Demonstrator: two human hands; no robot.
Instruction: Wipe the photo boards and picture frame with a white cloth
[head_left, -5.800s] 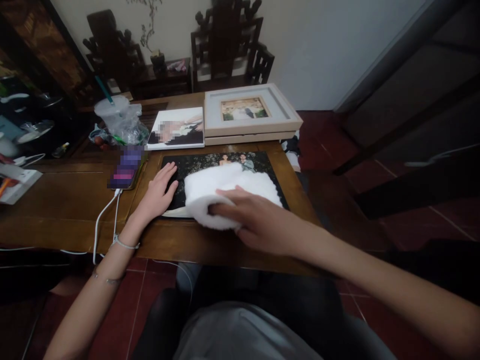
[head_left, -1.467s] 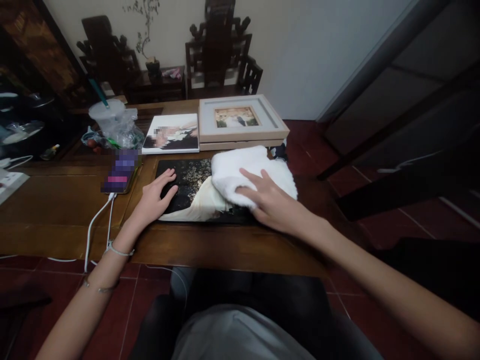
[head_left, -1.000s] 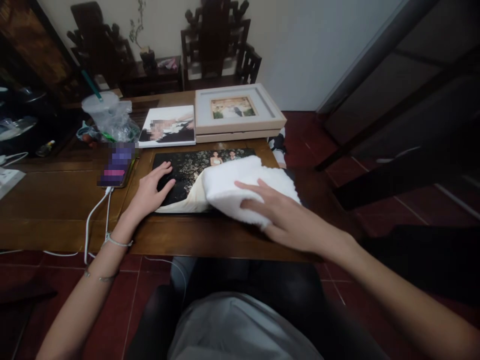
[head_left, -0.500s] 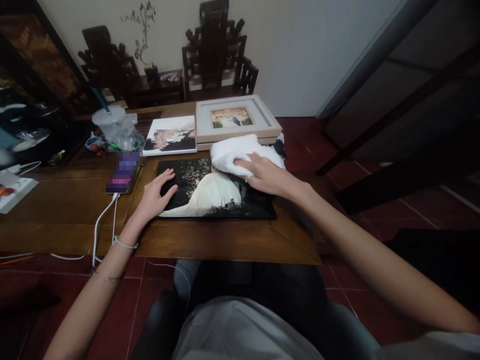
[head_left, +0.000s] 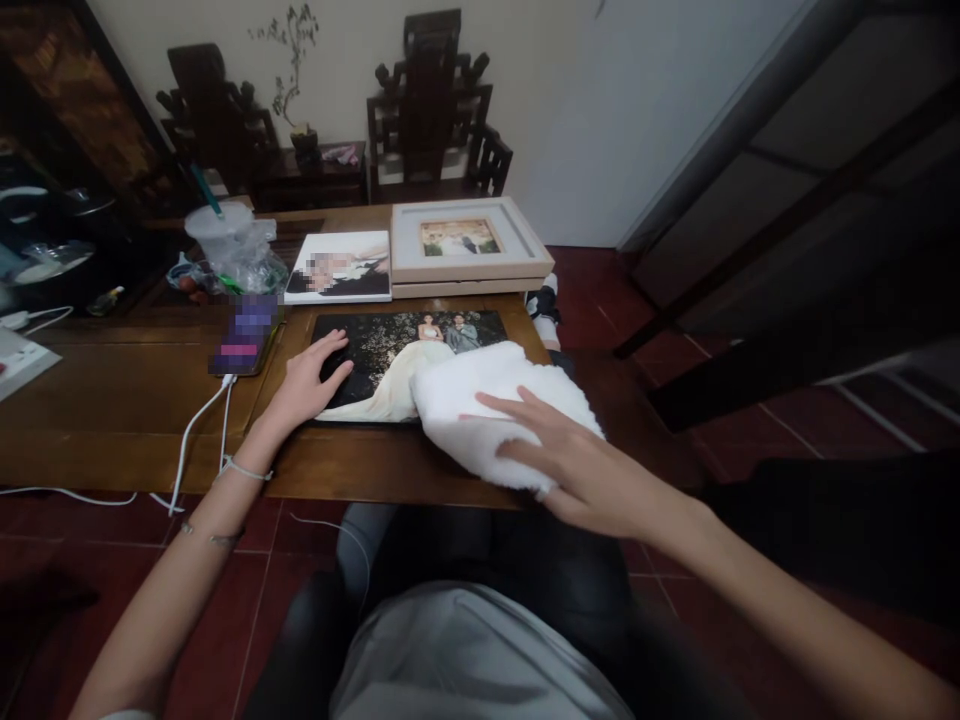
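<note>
While the left hand (head_left: 304,382) lies flat with its fingers spread on the left edge of the large wedding print (head_left: 390,345) in the middle of the frame, the right hand (head_left: 581,465) presses palm-down on a white towel (head_left: 487,400). Its fingers are stretched out over the cloth rather than curled round it. Neither hand grips anything, and the two are well apart, with the bare part of the print between them.

The towel is bunched over the print's lower right corner, hiding that corner and reaching the near edge of the wooden table (head_left: 112,400). The print lies flat, and the couple on it shows just above the towel.

Left of the print, close to the left hand, a phone (head_left: 244,335) lies on the table. A white cable (head_left: 191,435) runs from it down past the wrist and off the table edge. Further up the frame, just beyond the print, a canvas picture (head_left: 341,265) and a pale framed photo (head_left: 465,240) lie side by side. A lidded plastic cup in a clear bag (head_left: 229,240) stands at upper left. Dark carved chairs (head_left: 431,110) line the wall along the top.
</note>
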